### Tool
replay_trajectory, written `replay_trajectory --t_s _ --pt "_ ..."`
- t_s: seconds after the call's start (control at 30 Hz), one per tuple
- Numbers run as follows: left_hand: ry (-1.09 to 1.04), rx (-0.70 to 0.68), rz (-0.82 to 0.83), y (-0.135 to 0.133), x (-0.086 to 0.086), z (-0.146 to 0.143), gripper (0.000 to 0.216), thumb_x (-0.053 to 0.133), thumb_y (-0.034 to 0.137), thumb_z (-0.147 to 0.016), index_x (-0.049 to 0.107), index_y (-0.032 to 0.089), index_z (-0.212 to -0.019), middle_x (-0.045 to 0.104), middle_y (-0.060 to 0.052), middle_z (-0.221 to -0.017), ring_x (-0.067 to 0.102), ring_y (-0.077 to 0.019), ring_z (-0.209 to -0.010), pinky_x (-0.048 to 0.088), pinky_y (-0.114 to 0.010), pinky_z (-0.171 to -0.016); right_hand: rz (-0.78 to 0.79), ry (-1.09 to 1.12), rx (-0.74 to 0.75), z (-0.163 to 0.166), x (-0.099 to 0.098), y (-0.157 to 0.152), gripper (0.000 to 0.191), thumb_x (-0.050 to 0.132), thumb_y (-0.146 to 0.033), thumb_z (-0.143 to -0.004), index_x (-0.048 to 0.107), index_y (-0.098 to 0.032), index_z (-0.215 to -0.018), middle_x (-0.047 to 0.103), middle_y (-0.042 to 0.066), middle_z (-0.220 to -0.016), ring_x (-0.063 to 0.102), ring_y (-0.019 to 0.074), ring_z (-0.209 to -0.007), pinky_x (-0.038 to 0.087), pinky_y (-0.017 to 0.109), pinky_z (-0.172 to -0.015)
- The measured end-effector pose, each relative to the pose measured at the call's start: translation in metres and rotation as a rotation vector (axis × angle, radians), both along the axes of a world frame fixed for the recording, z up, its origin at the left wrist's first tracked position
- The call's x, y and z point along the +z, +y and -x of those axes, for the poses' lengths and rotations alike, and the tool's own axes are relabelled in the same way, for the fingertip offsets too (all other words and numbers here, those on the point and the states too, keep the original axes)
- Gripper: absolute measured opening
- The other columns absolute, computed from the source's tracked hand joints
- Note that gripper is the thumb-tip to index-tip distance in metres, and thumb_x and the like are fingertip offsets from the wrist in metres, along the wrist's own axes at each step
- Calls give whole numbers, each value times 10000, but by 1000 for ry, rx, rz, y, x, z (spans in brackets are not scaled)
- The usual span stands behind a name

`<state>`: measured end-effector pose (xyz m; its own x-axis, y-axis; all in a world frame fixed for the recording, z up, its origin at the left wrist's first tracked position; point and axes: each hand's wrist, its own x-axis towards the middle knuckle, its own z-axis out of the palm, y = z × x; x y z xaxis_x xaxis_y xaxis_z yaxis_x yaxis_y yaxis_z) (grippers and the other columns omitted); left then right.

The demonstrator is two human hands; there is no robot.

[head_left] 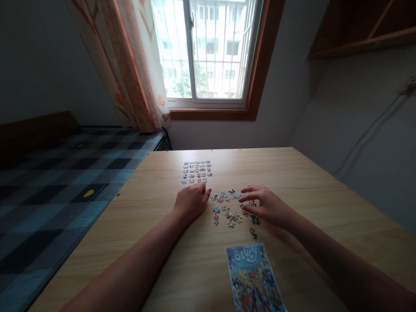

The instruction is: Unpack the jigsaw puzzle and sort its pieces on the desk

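Note:
Rows of small jigsaw puzzle pieces (196,167) lie spaced apart on the wooden table (156,203). Just in front of these rows, my left hand (191,200) rests with its fingers curled in; whatever they may hold is hidden. Between my hands are loose jigsaw pieces (233,218), scattered in small clusters. My right hand (264,204) hovers over or touches the right side of this scatter, fingers apart, partly covering some dark pieces (255,219). I see nothing held in it. Nearer to me lies a colourful picture sheet or box lid (253,277) marked "Bluey".
A bed with a checked cover (87,173) stands along the table's left side. Beyond the table's far edge are a wall, a barred window (217,52) and a curtain (130,65). A cable (373,125) runs along the right wall, beneath a wooden shelf (364,45).

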<state>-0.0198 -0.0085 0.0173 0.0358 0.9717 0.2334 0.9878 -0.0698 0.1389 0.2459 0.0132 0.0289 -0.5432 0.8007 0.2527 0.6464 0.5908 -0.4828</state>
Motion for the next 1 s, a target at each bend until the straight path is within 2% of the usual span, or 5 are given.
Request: replay_trajectory --t_s 0.13,0.27,0.53,0.7,1.0 --pt "24 -64 -36 1 -3 0 373 418 445 -958 608 202 -747 691 -58 -782 613 -190 -698 384 -282 -594 -14 -31 48 -2 -18 -26 254 711 -320 -833 757 -290 -1081 626 82 -1339 429 321 -1372 376 562 -1094" --pt "17 -50 -42 0 -2 -1 362 441 437 -948 600 202 -723 683 -55 -760 603 -188 -693 365 -281 -583 -102 -93 54 5 -24 -37 272 678 -363 -865 731 -323 -1128 530 57 -1453 292 353 -1453 240 661 -1141" --pt "7 -33 -20 -2 1 -3 361 508 479 -912 587 201 -694 665 -51 -716 585 -188 -669 344 -281 -574 -96 -92 27 8 -24 -37 127 693 -325 -851 762 -280 -947 525 73 -1454 297 343 -1452 232 649 -1140" --pt "2 -67 -62 -4 0 0 350 514 459 -918 585 197 -697 656 -42 -714 569 -173 -654 345 -273 -574 -140 -66 13 3 -23 -34 122 669 -326 -863 751 -268 -931 517 68 -1461 274 342 -1463 230 663 -1134" --pt "-121 -550 9 -29 9 -22 231 510 355 -935 697 231 -884 711 -27 -877 612 -142 -719 435 -275 -659 -187 -40 -63 -2 -30 -20 173 654 -317 -872 751 -287 -1012 519 82 -1454 288 345 -1455 253 655 -1126"
